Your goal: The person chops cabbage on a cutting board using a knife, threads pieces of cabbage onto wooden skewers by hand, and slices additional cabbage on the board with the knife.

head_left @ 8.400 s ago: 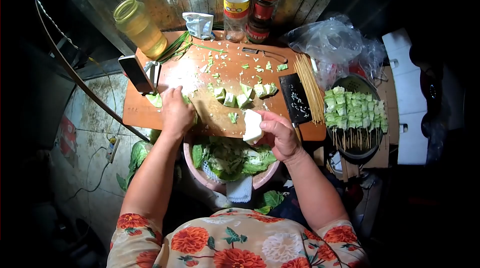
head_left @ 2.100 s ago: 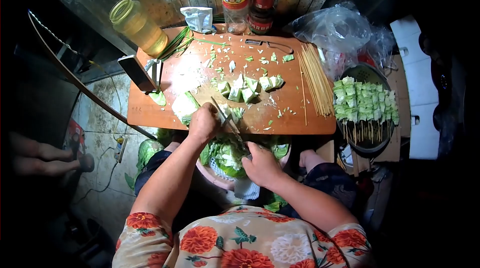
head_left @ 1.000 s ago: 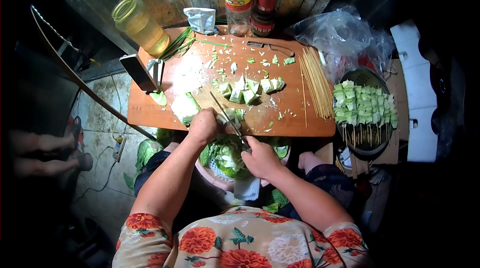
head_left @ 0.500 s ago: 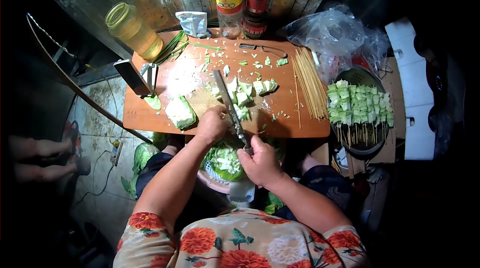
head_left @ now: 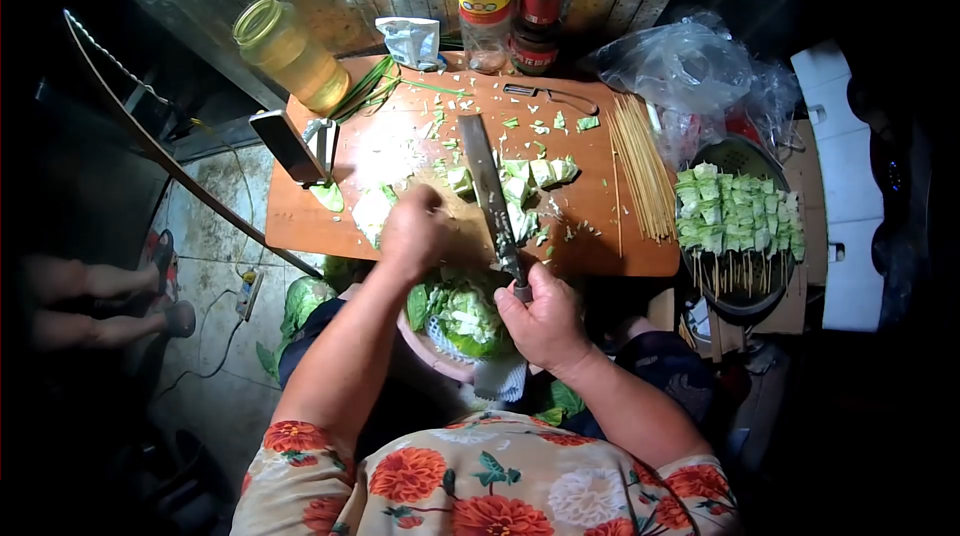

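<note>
My right hand (head_left: 548, 321) is closed around the handle of a knife (head_left: 487, 181), whose blade points away from me over the wooden board. My left hand (head_left: 412, 236) is smeared by motion near the board's front edge, so its fingers cannot be made out. It partly covers a pale green cabbage block (head_left: 372, 214) on its left. Cut cabbage pieces (head_left: 522, 181) lie right of the blade, with small scraps scattered around. Below the board's edge, a basin (head_left: 445, 366) contains cabbage leaves and bits (head_left: 465, 326).
Bamboo skewers (head_left: 642, 166) lie on the board's right side, near a peeler (head_left: 550, 96). Skewered cabbage (head_left: 735, 211) rests on a dark colander at right. A phone (head_left: 287, 148), a jar of yellow liquid (head_left: 295, 61) and a bottle (head_left: 485, 11) stand behind. Another person's legs (head_left: 100, 301) show at left.
My left hand has moved left, away from the knife and towards the cabbage block. The knife has shifted slightly forward, still in my right hand. The whole view has shifted a little.
</note>
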A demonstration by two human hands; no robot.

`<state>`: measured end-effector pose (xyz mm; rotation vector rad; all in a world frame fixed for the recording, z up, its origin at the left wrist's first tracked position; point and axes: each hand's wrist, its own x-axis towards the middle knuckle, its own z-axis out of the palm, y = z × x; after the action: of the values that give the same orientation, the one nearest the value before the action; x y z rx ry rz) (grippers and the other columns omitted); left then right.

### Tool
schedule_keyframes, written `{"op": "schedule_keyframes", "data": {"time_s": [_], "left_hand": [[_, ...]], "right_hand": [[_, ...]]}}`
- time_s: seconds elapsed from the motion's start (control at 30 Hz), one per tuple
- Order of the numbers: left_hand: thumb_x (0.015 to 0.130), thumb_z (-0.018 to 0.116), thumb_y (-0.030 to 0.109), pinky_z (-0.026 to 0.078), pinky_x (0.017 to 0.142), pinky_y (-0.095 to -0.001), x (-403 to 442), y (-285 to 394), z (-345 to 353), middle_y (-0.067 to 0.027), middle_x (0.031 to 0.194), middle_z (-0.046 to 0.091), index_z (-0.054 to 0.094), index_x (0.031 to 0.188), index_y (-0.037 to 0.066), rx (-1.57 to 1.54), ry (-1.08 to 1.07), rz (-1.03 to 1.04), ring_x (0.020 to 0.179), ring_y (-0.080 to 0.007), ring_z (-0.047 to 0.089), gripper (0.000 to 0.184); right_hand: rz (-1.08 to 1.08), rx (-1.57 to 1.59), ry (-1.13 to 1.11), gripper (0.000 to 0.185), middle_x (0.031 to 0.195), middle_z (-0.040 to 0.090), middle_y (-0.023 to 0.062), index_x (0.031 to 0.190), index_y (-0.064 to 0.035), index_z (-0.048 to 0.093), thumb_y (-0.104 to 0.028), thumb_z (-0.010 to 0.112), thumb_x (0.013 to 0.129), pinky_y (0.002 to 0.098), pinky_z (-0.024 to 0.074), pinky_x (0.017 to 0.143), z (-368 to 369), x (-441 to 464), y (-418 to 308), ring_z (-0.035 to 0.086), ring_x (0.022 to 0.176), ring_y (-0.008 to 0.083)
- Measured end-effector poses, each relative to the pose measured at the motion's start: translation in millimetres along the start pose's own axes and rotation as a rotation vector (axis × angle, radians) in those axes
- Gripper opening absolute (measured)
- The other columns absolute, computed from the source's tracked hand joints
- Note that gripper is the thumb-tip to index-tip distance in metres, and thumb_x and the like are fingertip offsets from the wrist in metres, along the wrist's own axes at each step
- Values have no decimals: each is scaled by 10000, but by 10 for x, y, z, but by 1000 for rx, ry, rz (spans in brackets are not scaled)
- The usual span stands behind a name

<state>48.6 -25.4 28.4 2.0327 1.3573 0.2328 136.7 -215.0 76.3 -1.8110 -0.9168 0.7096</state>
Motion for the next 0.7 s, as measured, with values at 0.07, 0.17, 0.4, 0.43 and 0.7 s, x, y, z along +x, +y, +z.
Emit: {"op": "schedule_keyframes", "data": {"time_s": [0.07, 0.17, 0.4, 0.43, 0.7], "left_hand": [[750, 649, 76, 464, 902, -380, 154, -292, -240, -193, 1050, 639, 636, 1031, 31, 181, 237, 61, 1023, -342, 594, 285], [750, 633, 63, 514, 769, -389, 359, -992, -287, -170, 916, 622, 581, 1083, 14, 391, 523, 69, 854, -329, 615, 340], [776, 610, 36, 485, 435, -294, 269, -879, -317, -52, 707, 541, 489, 896, 80, -667, -54, -496, 508, -145, 535, 176], [768, 636, 54, 505, 440, -318, 250, -878, -294, -76, 812, 531, 457, 1011, 51, -681, -114, -516, 597, -181, 550, 302], [741, 748, 84, 487, 433, -322, 236, -821, -12, -77, 847, 521, 403, 984, 66, -597, -89, -431, 632, -167, 538, 423]], "right_hand": [[40, -6, -64, 223, 710, 595, 204, 873, 3, 515, -173, 635, 811, 436, 476, 613, 49, -13, -19, 601, 672, 392], [55, -25, -150, 228, 711, 594, 205, 872, -1, 503, -178, 633, 809, 447, 468, 608, 124, -29, -59, 595, 674, 403], [64, -73, -289, 403, 840, 629, 252, 1134, 31, 527, -219, 594, 825, 473, 487, 728, 325, -94, 70, 610, 809, 428], [92, -99, -323, 440, 878, 635, 261, 1178, 38, 518, -218, 592, 827, 469, 492, 757, 341, -98, 78, 615, 839, 427], [128, -265, -402, 456, 953, 640, 270, 1230, 19, 500, -211, 584, 846, 458, 491, 799, 349, -43, 26, 620, 890, 423]]}}
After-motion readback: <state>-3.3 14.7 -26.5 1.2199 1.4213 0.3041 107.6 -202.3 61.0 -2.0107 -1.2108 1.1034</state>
